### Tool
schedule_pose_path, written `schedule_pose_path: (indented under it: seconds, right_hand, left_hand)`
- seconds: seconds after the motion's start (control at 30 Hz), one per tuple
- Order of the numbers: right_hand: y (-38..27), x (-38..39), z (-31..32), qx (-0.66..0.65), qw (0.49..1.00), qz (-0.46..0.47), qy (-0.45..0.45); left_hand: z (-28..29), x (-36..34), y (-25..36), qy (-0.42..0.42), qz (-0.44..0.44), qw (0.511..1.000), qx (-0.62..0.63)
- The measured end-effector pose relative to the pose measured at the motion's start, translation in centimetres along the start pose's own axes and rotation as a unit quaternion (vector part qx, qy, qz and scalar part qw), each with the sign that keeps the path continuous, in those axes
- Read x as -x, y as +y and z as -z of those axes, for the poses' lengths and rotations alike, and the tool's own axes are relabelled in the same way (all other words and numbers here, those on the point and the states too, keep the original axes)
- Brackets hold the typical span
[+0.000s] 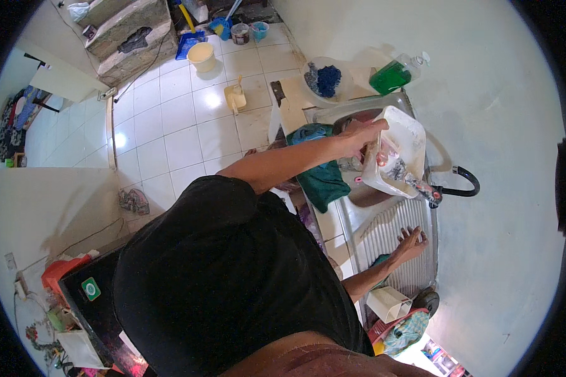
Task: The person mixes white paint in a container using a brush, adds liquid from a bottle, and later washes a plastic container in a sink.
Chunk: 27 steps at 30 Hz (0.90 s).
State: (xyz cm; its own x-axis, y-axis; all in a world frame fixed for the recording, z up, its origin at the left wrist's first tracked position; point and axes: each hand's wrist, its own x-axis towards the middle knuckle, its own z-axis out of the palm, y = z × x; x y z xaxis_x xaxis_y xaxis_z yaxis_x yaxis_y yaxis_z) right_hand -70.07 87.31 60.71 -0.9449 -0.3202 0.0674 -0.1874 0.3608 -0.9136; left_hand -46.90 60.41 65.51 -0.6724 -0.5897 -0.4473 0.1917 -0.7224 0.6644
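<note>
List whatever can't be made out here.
Head view:
- Sink basin: floor largely hidden by the white tub and left hand.
- Contents inside the tub: too blurred to identify.
- Green item: partly behind the right forearm.
- Colourful objects: cut off by the lower edge.

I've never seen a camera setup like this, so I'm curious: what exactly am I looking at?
There is no machine doing the work here, just a person with two bare hands. This one picture comes from a wide camera worn on the head, looking down; its lens makes straight edges bend.

The left hand grips a white tub over the metal sink. The right hand is open above the ribbed drainboard, with nothing visible in it.

A green cloth lies over the sink's near edge. Beyond the sink are a bowl holding something dark blue and a bottle of green liquid.
</note>
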Motion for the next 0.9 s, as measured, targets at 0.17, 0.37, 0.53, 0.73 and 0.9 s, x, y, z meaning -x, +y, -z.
schedule_pose_path:
  seconds: [0.17, 0.37, 0.53, 0.73, 0.9]
  right_hand:
    - [-3.8, 4.9, -0.3, -0.012, 0.999, 0.049, 0.008]
    - [-9.1, 11.9, -2.4, -0.01, 0.995, 0.09, 0.033]
    - [-13.9, 18.9, -7.2, -0.044, 0.99, 0.127, 0.032]
    - [-19.9, 29.5, -21.4, -0.177, 0.967, 0.162, -0.09]
    - [-20.8, 36.4, -29.5, -0.073, 0.974, 0.127, -0.172]
  left_hand:
    - [3.0, 3.8, 4.6, 0.02, 0.013, 1.0, 0.007]
    - [13.5, 7.7, 9.3, -0.012, -0.052, 0.998, 0.027]
    - [21.3, 12.7, 13.3, 0.068, -0.077, 0.993, 0.058]
    - [38.6, 18.1, 17.5, -0.016, -0.032, 0.998, 0.056]
    - [43.4, 23.2, 22.1, 0.248, -0.177, 0.951, 0.051]
